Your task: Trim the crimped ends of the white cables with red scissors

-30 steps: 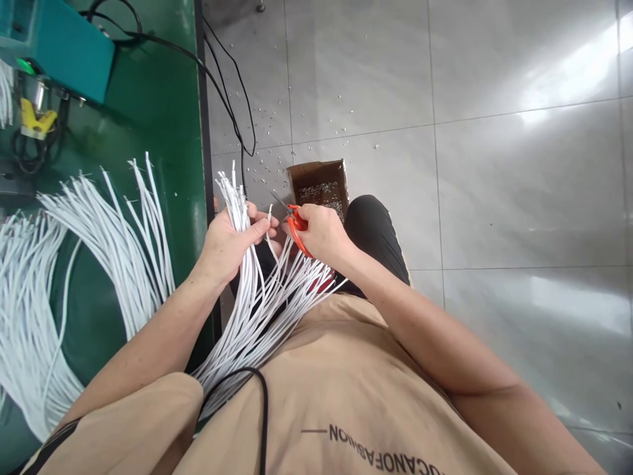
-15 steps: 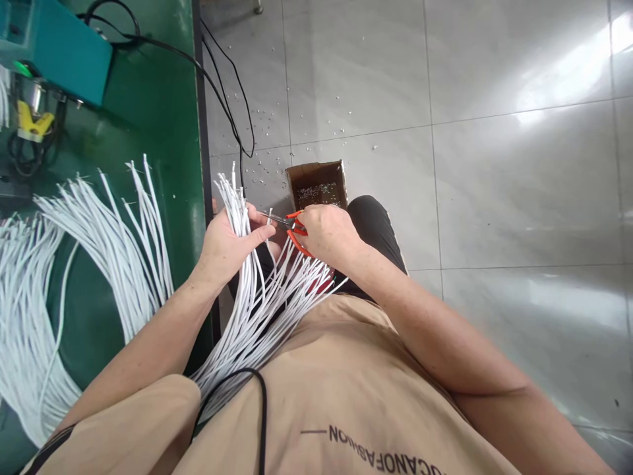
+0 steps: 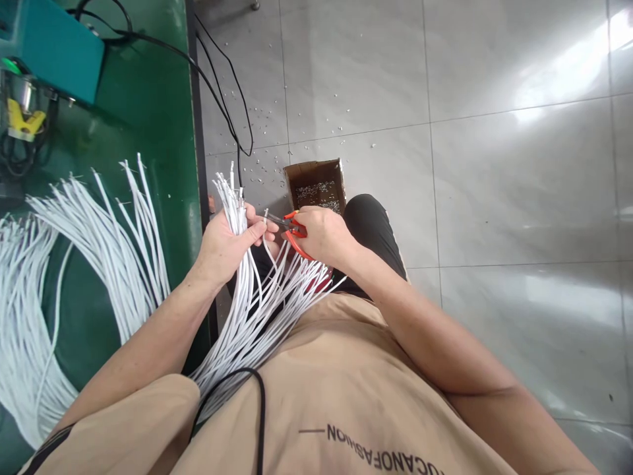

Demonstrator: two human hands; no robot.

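My left hand [image 3: 225,241] is closed around a bundle of white cables [image 3: 243,247] whose stripped ends stick up above the fingers. One single cable [image 3: 267,231] stands apart beside the left thumb and fingertips. Red-handled pliers [image 3: 291,229] are gripped in my right hand [image 3: 324,231], with the jaws pointing left at that cable's upper end. Whether the jaws touch the cable I cannot tell. More loose white cables [image 3: 291,290] fan out over my lap below both hands.
Two large bunches of white cables [image 3: 106,244] lie on the green table [image 3: 163,119] at left, near a teal machine [image 3: 59,53] and a yellow clip [image 3: 24,122]. A cardboard box [image 3: 316,168] with small scraps stands on the floor. Black cords [image 3: 232,119] hang off the table edge.
The left thumb and fingertips have drawn in around the single cable. The pliers have shifted very slightly; the view has moved a little.
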